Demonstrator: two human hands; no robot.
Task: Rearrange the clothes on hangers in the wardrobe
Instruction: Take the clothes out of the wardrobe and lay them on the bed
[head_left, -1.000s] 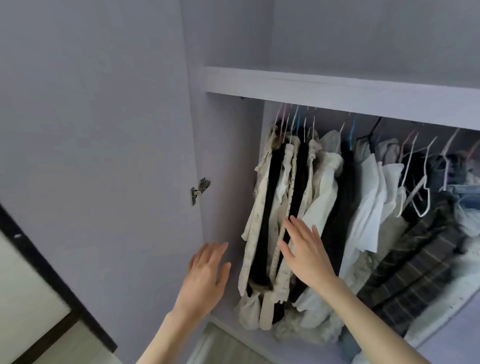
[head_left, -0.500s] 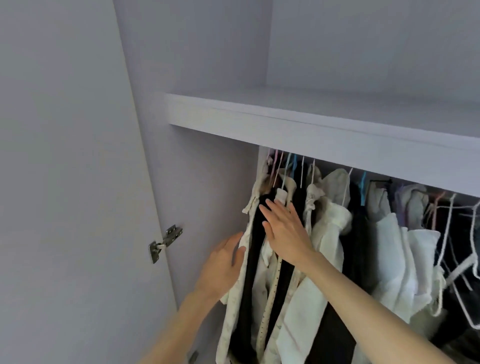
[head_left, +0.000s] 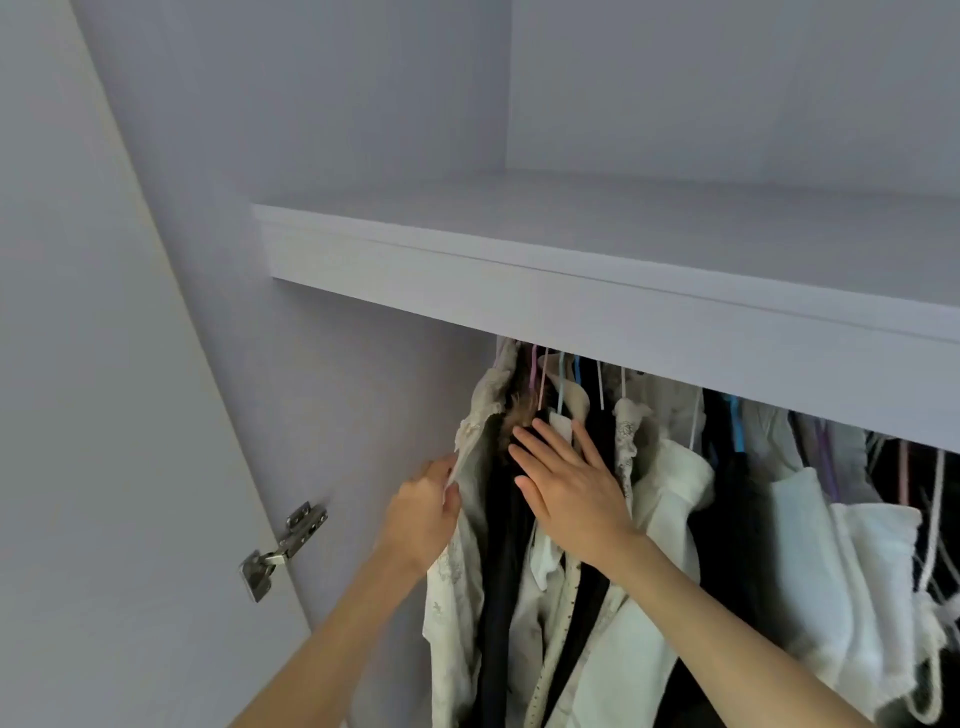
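Note:
Several garments hang close together on thin coloured hangers (head_left: 561, 387) under a pale shelf (head_left: 597, 291). At the far left hangs a cream lace-trimmed garment (head_left: 470, 519); my left hand (head_left: 423, 512) pinches its left edge near the shoulder. Beside it is a black garment (head_left: 506, 545). My right hand (head_left: 566, 488) lies flat with fingers spread against the black garment and the cream pieces next to it, holding nothing. White shirts (head_left: 670, 519) and dark clothes fill the rail to the right. The rail itself is hidden behind the shelf front.
The wardrobe door (head_left: 104, 415) stands open on the left, with a metal hinge (head_left: 283, 551) on its inner side. The wardrobe's left side wall (head_left: 337, 415) is just left of the first garment. Loose white hangers (head_left: 935, 545) hang at far right.
Both hands have gone up from waist height to the garments' shoulders. My left hand has taken hold of the cream garment's edge. The view has tilted upward toward the shelf.

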